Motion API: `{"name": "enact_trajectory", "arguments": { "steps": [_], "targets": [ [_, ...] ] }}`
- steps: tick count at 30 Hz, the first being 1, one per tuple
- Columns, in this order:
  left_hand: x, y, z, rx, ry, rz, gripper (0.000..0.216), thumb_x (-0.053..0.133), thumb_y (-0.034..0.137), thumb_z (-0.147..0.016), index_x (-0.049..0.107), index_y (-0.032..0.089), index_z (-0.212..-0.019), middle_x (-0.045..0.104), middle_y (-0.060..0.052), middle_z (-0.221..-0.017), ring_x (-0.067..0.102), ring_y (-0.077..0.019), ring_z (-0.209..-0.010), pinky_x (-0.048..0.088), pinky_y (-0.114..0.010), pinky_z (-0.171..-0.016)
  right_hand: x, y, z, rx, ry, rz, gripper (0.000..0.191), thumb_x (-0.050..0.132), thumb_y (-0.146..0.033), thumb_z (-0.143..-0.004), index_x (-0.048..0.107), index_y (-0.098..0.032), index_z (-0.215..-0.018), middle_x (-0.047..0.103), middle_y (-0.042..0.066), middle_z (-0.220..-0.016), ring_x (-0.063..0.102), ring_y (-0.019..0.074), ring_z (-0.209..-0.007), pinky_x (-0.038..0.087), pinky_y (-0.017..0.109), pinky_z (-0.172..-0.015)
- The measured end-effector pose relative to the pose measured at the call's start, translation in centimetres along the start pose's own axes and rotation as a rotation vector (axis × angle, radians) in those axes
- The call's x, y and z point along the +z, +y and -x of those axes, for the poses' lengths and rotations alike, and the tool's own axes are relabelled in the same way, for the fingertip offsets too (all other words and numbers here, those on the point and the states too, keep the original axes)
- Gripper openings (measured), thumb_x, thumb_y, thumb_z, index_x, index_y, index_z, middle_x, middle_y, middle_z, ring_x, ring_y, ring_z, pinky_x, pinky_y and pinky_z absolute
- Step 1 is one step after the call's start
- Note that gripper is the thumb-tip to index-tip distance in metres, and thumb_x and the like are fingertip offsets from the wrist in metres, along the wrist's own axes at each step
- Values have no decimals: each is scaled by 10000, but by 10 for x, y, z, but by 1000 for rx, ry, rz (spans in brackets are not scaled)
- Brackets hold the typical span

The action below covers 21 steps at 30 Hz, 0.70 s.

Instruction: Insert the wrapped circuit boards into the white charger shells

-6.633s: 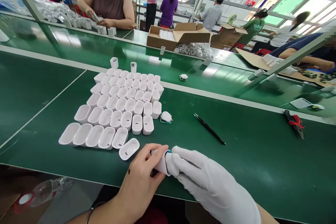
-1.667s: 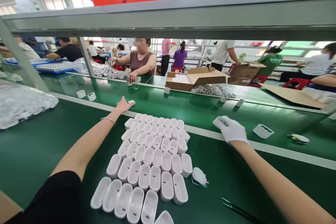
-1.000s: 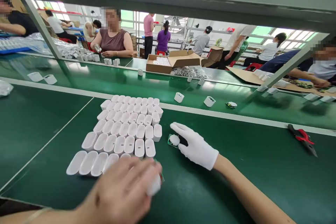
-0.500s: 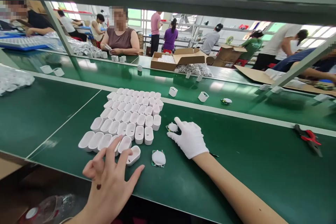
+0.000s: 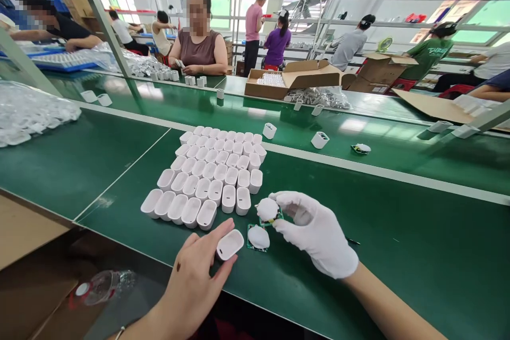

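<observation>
My bare left hand grips a white plastic shell between thumb and fingers, just above the green bench's near edge. My gloved right hand pinches a small green circuit board with a white cap. A second capped board lies on the bench between the two hands. Beyond the hands, several rows of empty white shells stand packed together, open ends up.
Loose white shells and another capped board sit on the conveyor belt behind the white line. Open cardboard boxes and several seated and standing workers are across it. A plastic bottle lies below the bench, bagged parts at left.
My left hand has closed on the loose shell and lifted it. My right hand has picked the capped board off the bench and drawn it nearer. The view has shifted slightly left.
</observation>
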<state>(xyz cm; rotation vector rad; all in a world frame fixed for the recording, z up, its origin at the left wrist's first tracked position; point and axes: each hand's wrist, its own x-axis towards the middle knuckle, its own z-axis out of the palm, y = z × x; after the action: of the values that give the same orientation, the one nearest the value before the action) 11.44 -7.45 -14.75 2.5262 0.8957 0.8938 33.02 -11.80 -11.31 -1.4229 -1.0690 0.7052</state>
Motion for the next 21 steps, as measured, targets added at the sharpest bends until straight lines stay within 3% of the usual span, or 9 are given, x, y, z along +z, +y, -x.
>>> {"name": "enact_trajectory", "arguments": {
  "steps": [3, 5, 7, 9, 12, 15, 18, 21],
  "targets": [
    [-16, -15, 0, 158, -160, 94, 353, 425, 95, -889, 586, 268, -1151, 606, -64, -1243, 631, -153, -847, 519, -296, -777, 5, -2, 5, 17, -45, -86, 243, 758, -226, -597, 644, -206, -811, 703, 69, -935, 665, 196, -843, 550, 362, -820],
    [-22, -20, 1, 172, -88, 133, 322, 408, 45, -855, 646, 242, -946, 513, -83, -1352, 609, -151, -840, 517, -311, -763, 6, -1, 6, 33, -64, -104, 250, 774, -241, -602, 653, -208, -818, 701, 74, -960, 667, 197, -846, 557, 359, -806],
    [-22, -18, 5, 120, 63, 136, 234, 460, 55, -812, 627, 208, -872, 490, -129, -1358, 589, -170, -818, 514, -343, -738, 6, 0, 6, 43, -74, -110, 272, 797, -273, -593, 659, -209, -819, 698, 79, -977, 669, 201, -846, 567, 354, -783],
    [-17, -11, 9, 84, 122, 123, 242, 544, 114, -773, 595, 196, -996, 510, -167, -1322, 594, -233, -912, 509, -413, -795, 6, 0, 6, 46, -75, -123, 287, 810, -296, -584, 660, -207, -812, 699, 82, -980, 674, 201, -831, 577, 345, -760],
    [-4, -1, 15, 3, 25, 141, 565, 598, 209, -766, 425, 181, -1303, 528, -180, -1306, 585, -287, -1052, 515, -429, -849, 8, -3, 10, 31, -86, -135, 269, 801, -258, -591, 656, -204, -810, 699, 86, -982, 679, 203, -828, 581, 339, -753],
    [11, 0, 17, -141, -77, 215, 685, 575, 229, -811, 276, 207, -1427, 636, -116, -1149, 648, -195, -809, 563, -303, -684, 9, -8, 19, -19, -136, -106, 244, 746, -137, -601, 651, -209, -813, 696, 78, -987, 678, 199, -841, 578, 323, -753],
    [18, -3, 15, -210, -69, 270, 639, 637, 225, -787, 390, 239, -1376, 678, -51, -987, 594, -144, -608, 547, -266, -565, 11, -9, 27, -108, -216, -36, 282, 675, -47, -592, 650, -219, -815, 697, 57, -985, 681, 178, -836, 573, 283, -747],
    [19, -2, 11, -183, -11, 294, 510, 620, 157, -779, 523, 250, -1271, 647, -68, -1113, 616, -152, -699, 553, -262, -604, 11, -6, 30, -213, -271, 97, 290, 656, -45, -616, 667, -231, -838, 703, 47, -997, 685, 169, -855, 563, 273, -791]
  ]
}}
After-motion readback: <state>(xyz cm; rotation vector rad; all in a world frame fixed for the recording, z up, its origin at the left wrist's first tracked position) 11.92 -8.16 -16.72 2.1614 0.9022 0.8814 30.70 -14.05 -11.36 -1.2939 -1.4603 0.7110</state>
